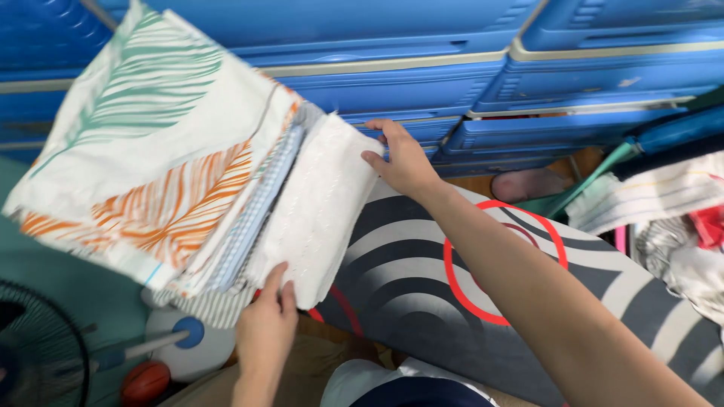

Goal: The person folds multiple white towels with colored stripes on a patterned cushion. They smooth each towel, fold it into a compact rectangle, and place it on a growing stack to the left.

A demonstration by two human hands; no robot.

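A stack of folded cloths [173, 166] sits tilted at the left, topped by a white cloth with green and orange leaf prints. A white textured cloth [317, 211] lies along its right side. My left hand [265, 324] grips the near lower edge of the stack, thumb over the white cloth. My right hand [403, 160] holds the far upper corner of the white cloth, fingers curled on its edge. Beneath them stretches a grey padded board [422, 294] with white arcs and red rings.
Blue plastic drawer units [422, 68] line the back. A pile of striped and red clothes [671, 211] lies at the right. A black fan grille [34, 347], a white round object with a blue knob [185, 339] and an orange ball [145, 380] sit at the lower left.
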